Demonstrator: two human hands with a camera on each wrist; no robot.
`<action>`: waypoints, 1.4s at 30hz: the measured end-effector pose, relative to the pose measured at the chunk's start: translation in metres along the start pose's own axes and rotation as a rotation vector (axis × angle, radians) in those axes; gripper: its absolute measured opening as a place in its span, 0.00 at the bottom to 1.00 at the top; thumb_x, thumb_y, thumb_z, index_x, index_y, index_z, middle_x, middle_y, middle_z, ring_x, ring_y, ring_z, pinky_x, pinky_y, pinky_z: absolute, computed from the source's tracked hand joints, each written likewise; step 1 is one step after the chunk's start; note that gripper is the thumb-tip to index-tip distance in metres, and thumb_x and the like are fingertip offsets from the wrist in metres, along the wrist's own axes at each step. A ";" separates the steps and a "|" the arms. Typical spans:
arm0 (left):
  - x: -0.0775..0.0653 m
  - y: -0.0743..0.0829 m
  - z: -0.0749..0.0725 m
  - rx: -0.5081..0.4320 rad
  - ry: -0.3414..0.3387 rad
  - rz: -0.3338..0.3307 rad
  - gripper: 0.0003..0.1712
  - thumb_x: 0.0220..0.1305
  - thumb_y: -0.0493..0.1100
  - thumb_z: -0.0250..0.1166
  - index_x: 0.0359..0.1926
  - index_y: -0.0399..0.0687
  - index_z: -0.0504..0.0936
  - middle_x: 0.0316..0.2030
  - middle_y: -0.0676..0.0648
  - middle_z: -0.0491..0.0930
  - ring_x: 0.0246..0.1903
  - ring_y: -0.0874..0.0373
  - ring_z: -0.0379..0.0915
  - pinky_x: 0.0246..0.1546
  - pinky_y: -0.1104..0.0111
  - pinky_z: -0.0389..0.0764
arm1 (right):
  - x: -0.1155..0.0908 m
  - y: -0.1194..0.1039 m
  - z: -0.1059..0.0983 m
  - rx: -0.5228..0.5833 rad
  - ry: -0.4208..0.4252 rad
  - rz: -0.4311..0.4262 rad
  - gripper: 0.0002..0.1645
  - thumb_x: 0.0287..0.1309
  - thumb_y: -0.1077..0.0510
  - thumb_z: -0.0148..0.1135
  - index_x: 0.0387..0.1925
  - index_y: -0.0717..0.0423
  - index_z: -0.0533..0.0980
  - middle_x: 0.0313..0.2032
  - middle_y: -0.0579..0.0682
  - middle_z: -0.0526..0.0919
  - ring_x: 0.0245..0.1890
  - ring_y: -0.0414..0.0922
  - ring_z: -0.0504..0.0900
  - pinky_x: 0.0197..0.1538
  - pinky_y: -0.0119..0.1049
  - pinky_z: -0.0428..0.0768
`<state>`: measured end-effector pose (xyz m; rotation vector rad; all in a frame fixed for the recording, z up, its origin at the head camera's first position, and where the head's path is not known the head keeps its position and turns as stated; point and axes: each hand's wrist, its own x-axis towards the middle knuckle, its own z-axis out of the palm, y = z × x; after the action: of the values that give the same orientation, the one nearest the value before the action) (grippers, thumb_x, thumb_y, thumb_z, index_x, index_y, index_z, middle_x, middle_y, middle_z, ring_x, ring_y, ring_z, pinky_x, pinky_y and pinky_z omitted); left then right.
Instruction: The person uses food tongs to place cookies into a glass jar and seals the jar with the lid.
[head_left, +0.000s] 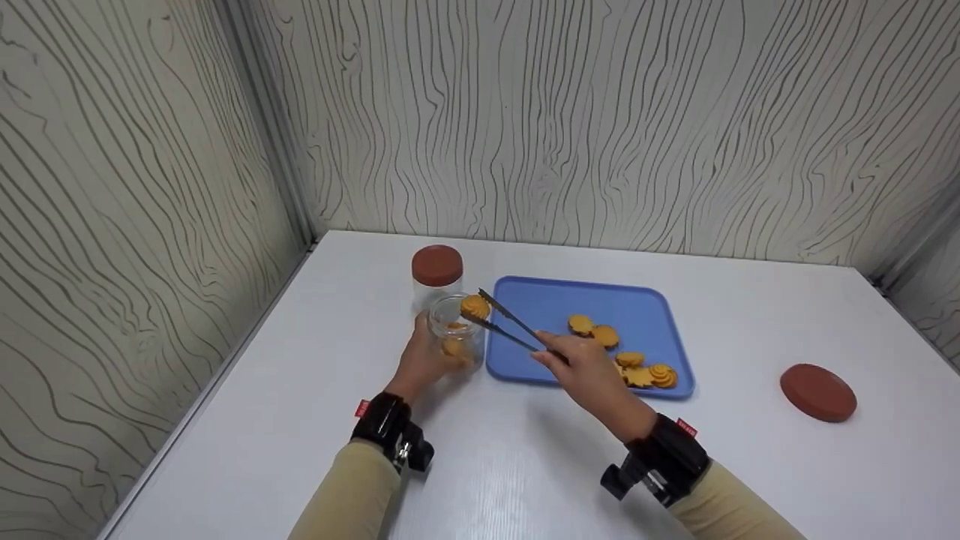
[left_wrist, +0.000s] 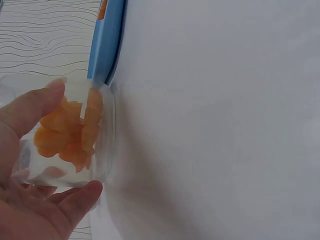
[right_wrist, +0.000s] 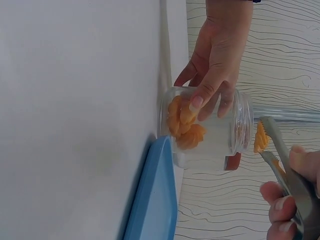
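A clear jar (right_wrist: pixel 215 135) stands upright with several orange-yellow cookies (left_wrist: pixel 60 130) at its bottom. My left hand (head_left: pixel 426 361) grips the jar round its side, thumb on one face and fingers on the other. In my right hand (head_left: pixel 581 371) is a pair of metal tongs (head_left: pixel 514 330), pinched between thumb and fingers. The tong tips hold one ridged cookie (head_left: pixel 474 306) just above the jar's mouth; in the right wrist view that cookie (right_wrist: pixel 260 137) is apart from the rim.
A blue tray (head_left: pixel 540 300) to the jar's right bears several more cookies (head_left: pixel 637 373). Behind the jar stands another jar with a red-brown lid (head_left: pixel 437 265). A loose red-brown lid (head_left: pixel 817 392) lies at the far right. Patterned walls (head_left: pixel 525 135) bound the table's back and left.
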<state>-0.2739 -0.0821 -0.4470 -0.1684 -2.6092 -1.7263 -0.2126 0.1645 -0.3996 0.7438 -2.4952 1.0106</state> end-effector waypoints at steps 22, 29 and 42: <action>0.000 0.000 0.000 0.005 0.004 0.027 0.56 0.41 0.29 0.75 0.69 0.34 0.52 0.62 0.32 0.67 0.62 0.40 0.63 0.63 0.51 0.64 | 0.012 -0.005 0.008 0.000 -0.032 0.029 0.21 0.62 0.61 0.63 0.53 0.69 0.78 0.25 0.49 0.80 0.22 0.38 0.69 0.26 0.30 0.68; -0.001 -0.001 0.001 0.012 0.013 0.039 0.55 0.39 0.29 0.74 0.68 0.32 0.53 0.62 0.30 0.67 0.62 0.38 0.63 0.64 0.50 0.63 | 0.012 -0.006 0.010 0.022 -0.037 0.078 0.22 0.62 0.59 0.63 0.55 0.68 0.77 0.25 0.45 0.76 0.23 0.39 0.68 0.26 0.31 0.67; 0.001 -0.001 0.001 -0.010 -0.018 0.030 0.58 0.42 0.30 0.76 0.69 0.31 0.48 0.64 0.29 0.63 0.64 0.37 0.60 0.65 0.49 0.60 | -0.005 0.006 -0.005 0.058 -0.021 0.138 0.23 0.63 0.60 0.62 0.56 0.69 0.76 0.37 0.54 0.82 0.30 0.42 0.73 0.30 0.33 0.73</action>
<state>-0.2749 -0.0816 -0.4482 -0.2222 -2.5971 -1.7367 -0.2114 0.1734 -0.4016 0.6086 -2.5751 1.1328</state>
